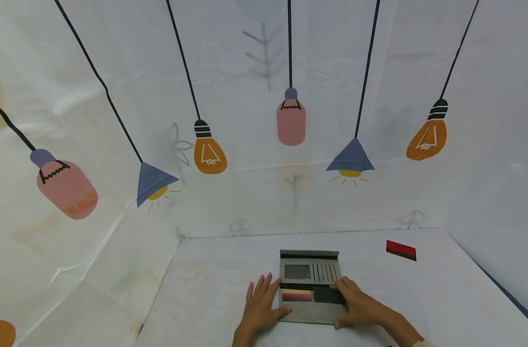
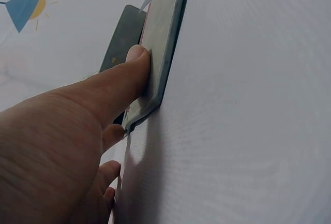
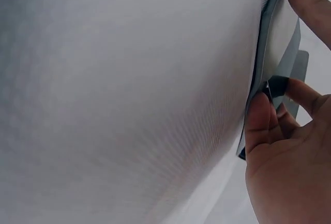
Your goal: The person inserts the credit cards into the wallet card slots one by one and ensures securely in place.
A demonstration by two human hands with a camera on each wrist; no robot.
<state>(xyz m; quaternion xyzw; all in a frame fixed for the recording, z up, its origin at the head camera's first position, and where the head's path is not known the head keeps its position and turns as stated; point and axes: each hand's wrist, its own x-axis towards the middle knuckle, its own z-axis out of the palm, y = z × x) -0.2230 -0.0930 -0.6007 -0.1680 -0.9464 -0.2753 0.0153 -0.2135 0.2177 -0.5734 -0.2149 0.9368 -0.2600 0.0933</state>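
A grey bifold wallet [image 1: 309, 315] lies opened flat on the white table, with a clear window and slits in its far half. Yellow and red striped cards [image 1: 296, 295] show in the near half's left pocket, beside a dark panel [image 1: 326, 295]. My left hand [image 1: 261, 306] rests at the wallet's left side, its fingers spread along the edge and its thumb [image 2: 135, 61] pressing on the near flap. At the right edge my right hand [image 1: 357, 306] grips the wallet, thumb by the near corner, index fingertip against a dark piece [image 3: 279, 85].
A red card with a dark stripe [image 1: 401, 250] lies on the table [image 1: 211, 274], toward the back right. White sheeting [image 1: 246, 202] printed with hanging lamps stands behind the table and at its sides.
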